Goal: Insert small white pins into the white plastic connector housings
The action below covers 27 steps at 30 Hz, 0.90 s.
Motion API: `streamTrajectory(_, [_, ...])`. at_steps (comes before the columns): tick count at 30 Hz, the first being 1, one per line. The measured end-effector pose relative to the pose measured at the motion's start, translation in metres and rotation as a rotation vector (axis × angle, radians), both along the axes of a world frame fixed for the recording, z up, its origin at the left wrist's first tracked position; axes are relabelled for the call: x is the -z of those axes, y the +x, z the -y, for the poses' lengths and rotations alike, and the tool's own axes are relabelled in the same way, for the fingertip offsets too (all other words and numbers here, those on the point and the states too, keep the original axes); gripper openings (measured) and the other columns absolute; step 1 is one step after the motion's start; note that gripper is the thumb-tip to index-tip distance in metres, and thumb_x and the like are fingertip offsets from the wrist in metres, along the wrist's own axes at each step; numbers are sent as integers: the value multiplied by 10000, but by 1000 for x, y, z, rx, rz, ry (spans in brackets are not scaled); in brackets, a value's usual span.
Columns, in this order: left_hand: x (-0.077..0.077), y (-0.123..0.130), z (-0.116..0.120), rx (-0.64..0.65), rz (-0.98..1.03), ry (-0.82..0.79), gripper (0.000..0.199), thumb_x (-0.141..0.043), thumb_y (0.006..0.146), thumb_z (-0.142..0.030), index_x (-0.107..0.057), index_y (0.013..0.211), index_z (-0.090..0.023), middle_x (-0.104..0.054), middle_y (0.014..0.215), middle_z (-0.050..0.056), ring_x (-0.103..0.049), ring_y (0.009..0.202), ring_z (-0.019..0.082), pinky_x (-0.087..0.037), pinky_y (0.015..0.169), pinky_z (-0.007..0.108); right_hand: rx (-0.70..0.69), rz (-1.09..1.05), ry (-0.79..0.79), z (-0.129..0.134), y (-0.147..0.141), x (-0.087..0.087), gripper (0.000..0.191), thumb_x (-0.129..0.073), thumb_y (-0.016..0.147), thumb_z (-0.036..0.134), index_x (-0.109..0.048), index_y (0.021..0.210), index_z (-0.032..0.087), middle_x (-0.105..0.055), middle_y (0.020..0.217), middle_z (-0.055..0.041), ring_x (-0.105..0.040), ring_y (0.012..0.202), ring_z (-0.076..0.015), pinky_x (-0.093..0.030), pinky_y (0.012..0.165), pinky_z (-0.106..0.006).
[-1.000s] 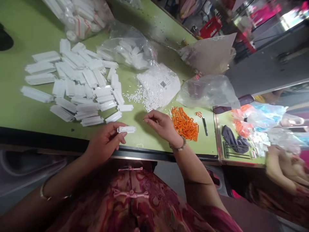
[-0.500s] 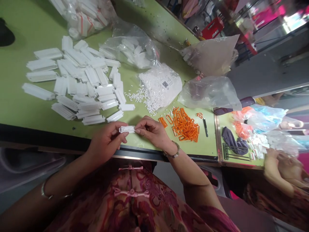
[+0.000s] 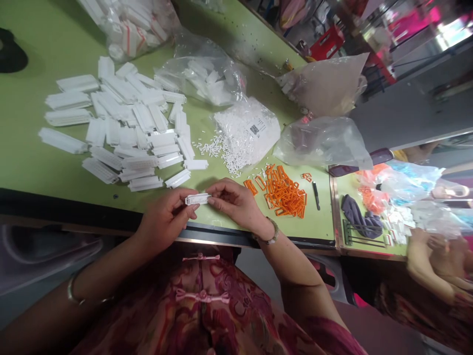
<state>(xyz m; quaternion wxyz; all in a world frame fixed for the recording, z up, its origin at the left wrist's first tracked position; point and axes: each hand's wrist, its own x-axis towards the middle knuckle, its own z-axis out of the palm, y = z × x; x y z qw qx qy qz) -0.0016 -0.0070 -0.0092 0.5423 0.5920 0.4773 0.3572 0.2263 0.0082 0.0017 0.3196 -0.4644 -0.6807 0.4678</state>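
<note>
Pinching a small white plastic strip (image 3: 197,198) between them, the person's left hand (image 3: 166,217) and right hand (image 3: 236,202) are working together just above the near edge of a green worktable (image 3: 48,167). The left hand's fingers are gripping the strip's left end, while the right fingertips (image 3: 212,191) are pressing at its right end, so both hands are closed on the same piece. A beaded bracelet (image 3: 272,235) is circling the right wrist. Just far and left of the hands, a loose heap of longer white plastic bars (image 3: 136,133) is lying on the table. Farther on, a clear bag of white plastic parts (image 3: 199,74) is resting near the far edge. Directly far of the hands, a clear bag of tiny white pegs (image 3: 251,130) is sitting beside a scatter of loose pegs (image 3: 210,148). Orange plastic clips (image 3: 284,192) are lying in a heap right of the right hand, with a black pen (image 3: 316,195) just beside them. Well off to the right, a co-worker's hand (image 3: 439,251) is showing, too blurred to tell what it holds.
</note>
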Motion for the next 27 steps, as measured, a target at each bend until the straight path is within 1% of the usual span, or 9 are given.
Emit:
streamTrajectory(4, [-1, 0, -1, -16, 4, -28, 359, -666, 931, -487, -681, 1103, -172, -743, 667, 1, -591, 457, 141, -469, 493, 253, 18, 138, 320, 6, -1, -1, 82, -695, 1057, 267, -770, 1056, 232, -757, 1118, -72, -707, 964, -180, -613, 810, -337])
streamTrajectory(6, [-1, 0, -1, -23, -4, -34, 364, -674, 925, -491, -679, 1108, -176, -748, 668, 1, -591, 456, 141, -463, 497, 255, 13, 235, 411, 8, -2, -2, 99, -669, 1068, 255, -767, 1067, 244, -763, 1133, -80, -712, 1016, -205, -620, 884, -385])
streamTrajectory(10, [0, 0, 1, -28, -23, -38, 358, -672, 938, -488, -675, 1124, -182, -757, 685, 6, -606, 473, 149, -485, 528, 270, -2, 343, 455, 11, -4, -5, 102, -644, 1071, 249, -745, 1062, 255, -764, 1112, -85, -710, 1017, -228, -611, 906, -415])
streamTrajectory(14, [0, 1, 3, -28, -81, 13, 329, -655, 941, -484, -698, 1106, -202, -763, 705, 4, -638, 522, 164, -519, 573, 283, -16, 295, 444, 11, -7, -12, 112, -625, 1077, 239, -722, 1020, 233, -752, 1106, -97, -691, 1004, -226, -589, 908, -404])
streamTrajectory(17, [-1, 0, 2, -20, -129, 45, 299, -646, 934, -445, -710, 1107, -209, -769, 728, 4, -650, 541, 168, -538, 600, 286, -32, 270, 331, 7, -6, -17, 131, -642, 1068, 244, -705, 955, 224, -733, 1077, -91, -669, 993, -218, -571, 919, -398])
streamTrajectory(20, [-2, -4, 1, 39, -76, 41, 301, -637, 935, -422, -698, 1122, -194, -772, 733, 11, -620, 494, 151, -518, 555, 272, -36, 184, 109, 2, -2, -17, 119, -740, 1015, 279, -697, 919, 223, -697, 991, -52, -647, 930, -188, -563, 865, -359])
streamTrajectory(23, [-3, -6, 0, 94, 13, 11, 315, -636, 945, -422, -685, 1146, -185, -774, 733, 13, -614, 480, 138, -499, 522, 253, -14, 1, -188, -3, 3, -15, 198, -845, 942, 354, -727, 1027, 219, -686, 959, -21, -641, 871, -153, -564, 802, -316])
streamTrajectory(25, [-4, -6, -1, 102, 46, -19, 307, -646, 946, -413, -679, 1147, -183, -773, 732, 14, -611, 480, 132, -503, 522, 247, -52, -132, -373, -5, 5, -15, 305, -860, 925, 418, -745, 1117, 211, -717, 959, -23, -656, 853, -143, -574, 777, -306])
streamTrajectory(27, [-5, -6, -3, 97, 74, -49, 298, -656, 942, -413, -671, 1128, -181, -767, 719, 15, -601, 471, 128, -500, 509, 243, -117, -225, -493, -6, 7, -18, 363, -839, 936, 476, -762, 1159, 200, -751, 948, -33, -675, 838, -142, -587, 751, -304])
